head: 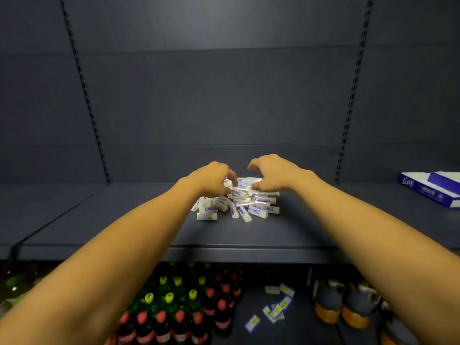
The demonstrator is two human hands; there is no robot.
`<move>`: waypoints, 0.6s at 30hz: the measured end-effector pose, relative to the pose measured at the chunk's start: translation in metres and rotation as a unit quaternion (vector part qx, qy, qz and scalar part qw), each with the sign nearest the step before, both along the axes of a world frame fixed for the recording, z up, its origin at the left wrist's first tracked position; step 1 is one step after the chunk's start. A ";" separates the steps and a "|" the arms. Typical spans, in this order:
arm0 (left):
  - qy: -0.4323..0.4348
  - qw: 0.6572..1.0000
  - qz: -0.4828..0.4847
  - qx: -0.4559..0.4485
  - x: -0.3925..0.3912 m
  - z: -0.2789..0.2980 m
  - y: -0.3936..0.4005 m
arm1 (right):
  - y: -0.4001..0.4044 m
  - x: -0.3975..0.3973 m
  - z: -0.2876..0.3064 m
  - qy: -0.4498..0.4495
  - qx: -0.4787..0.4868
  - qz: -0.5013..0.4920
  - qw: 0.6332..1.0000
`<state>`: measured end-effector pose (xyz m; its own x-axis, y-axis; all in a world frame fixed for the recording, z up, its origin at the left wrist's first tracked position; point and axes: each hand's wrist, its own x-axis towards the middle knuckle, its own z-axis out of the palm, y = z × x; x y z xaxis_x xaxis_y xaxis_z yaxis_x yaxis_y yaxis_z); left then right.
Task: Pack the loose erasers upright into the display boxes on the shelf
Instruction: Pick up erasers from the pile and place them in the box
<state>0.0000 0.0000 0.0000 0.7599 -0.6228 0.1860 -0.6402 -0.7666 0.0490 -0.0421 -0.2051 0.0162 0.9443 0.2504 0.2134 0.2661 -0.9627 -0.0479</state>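
Note:
A heap of loose white erasers with blue-printed sleeves lies in the middle of the dark shelf. My left hand is on the heap's left top, its fingers curled down around a few erasers. My right hand hovers at the heap's right top; its thumb touches the erasers and its arched fingers are lifted off them. The back of the heap is hidden behind both hands. A blue and white box lies flat at the far right of the same shelf, well apart from the heap.
The shelf's front edge runs below my forearms. On the lower shelf stand green bottles with yellow caps, dark bottles with red caps and orange bottles. Small loose packets lie between them.

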 end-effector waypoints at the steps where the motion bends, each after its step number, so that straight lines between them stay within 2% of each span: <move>1: 0.004 1.000 -0.007 0.028 -0.001 -0.004 -0.003 | 0.002 0.001 -0.004 0.004 -0.009 -0.001 1.000; 5: 0.024 0.996 -0.032 0.076 0.000 -0.027 -0.011 | 0.004 -0.001 -0.013 0.027 -0.020 -0.018 0.999; 10: 0.040 0.996 -0.037 0.075 0.011 -0.044 -0.011 | -0.003 -0.002 -0.014 0.034 -0.022 -0.027 0.999; 18: 0.019 0.997 -0.041 0.066 0.025 -0.055 -0.016 | -0.013 -0.005 -0.016 0.037 -0.012 -0.041 0.998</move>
